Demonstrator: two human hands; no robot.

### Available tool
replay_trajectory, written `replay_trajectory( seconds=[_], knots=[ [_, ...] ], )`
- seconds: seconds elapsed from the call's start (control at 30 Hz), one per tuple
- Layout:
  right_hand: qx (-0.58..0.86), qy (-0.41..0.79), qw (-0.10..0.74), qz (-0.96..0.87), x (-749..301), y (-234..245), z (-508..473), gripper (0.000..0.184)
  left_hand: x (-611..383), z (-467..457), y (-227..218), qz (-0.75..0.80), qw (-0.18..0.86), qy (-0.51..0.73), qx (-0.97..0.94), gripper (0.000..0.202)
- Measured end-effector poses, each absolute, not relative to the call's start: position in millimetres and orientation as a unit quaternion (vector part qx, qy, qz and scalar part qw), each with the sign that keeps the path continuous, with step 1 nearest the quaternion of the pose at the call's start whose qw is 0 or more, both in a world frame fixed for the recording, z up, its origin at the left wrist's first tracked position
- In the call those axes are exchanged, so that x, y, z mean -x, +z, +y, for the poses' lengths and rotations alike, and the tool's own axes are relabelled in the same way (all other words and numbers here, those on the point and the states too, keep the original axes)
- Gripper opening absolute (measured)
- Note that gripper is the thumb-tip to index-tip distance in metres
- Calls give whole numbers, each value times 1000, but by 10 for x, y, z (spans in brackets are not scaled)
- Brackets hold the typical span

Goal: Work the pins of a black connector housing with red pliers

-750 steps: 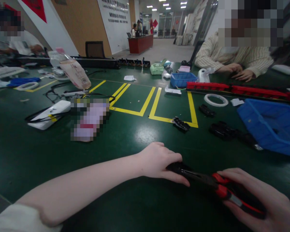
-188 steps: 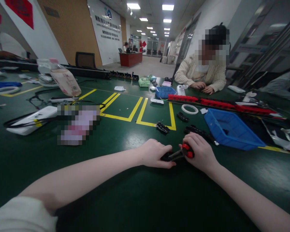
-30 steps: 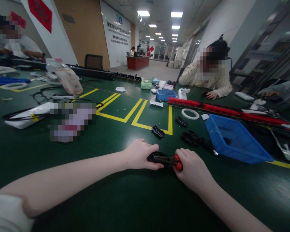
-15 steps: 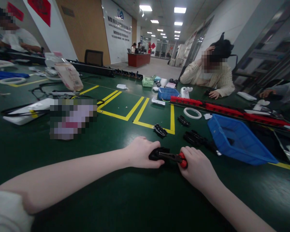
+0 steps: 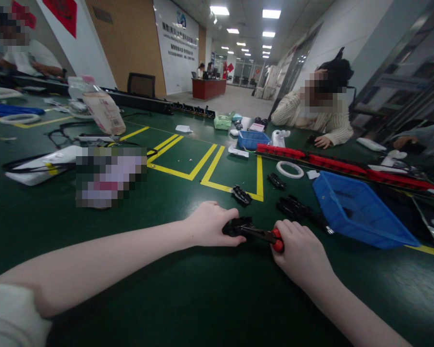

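a black part (image 5: 241, 224) sits between the left fingers (image 5: 232, 213).

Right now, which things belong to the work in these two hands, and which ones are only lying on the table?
In the work:
black part, in the left hand
red-handled pliers, in the right hand
perhaps the loose black pieces nearby

Apparently just lying about:
pale pink bottle
white ring
green box
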State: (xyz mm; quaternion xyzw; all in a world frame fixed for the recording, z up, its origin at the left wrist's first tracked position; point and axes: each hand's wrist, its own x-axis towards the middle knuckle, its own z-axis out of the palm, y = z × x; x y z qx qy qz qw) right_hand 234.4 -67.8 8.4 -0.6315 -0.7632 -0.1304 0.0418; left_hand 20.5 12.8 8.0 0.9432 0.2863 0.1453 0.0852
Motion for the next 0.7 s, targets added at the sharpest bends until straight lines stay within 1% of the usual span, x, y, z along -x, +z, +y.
replay_trajectory(
  seconds=[0.13, 0.2, 0.47, 0.57, 0.7],
  knots=[
    [623, -137, 52, -768, -2367, 68, -675, 8, -192, 140, 113, 272, 89, 138, -948, 47],
    [619, -130, 52, -773, -2375, 72, -671, 9, -172, 150, 120, 248, 98, 140, -953, 48],
    [608, -113, 19, -786, -2352, 127, -656, 11, -78, 245, 89, 183, 91, 150, -967, 31],
    [616, -105, 8, -781, -2342, 132, -659, 12, -92, 249, 98, 188, 100, 135, -968, 36],
    [620, -107, 4, -778, -2337, 126, -663, 10, -132, 214, 108, 218, 121, 114, -962, 44]
  ],
)
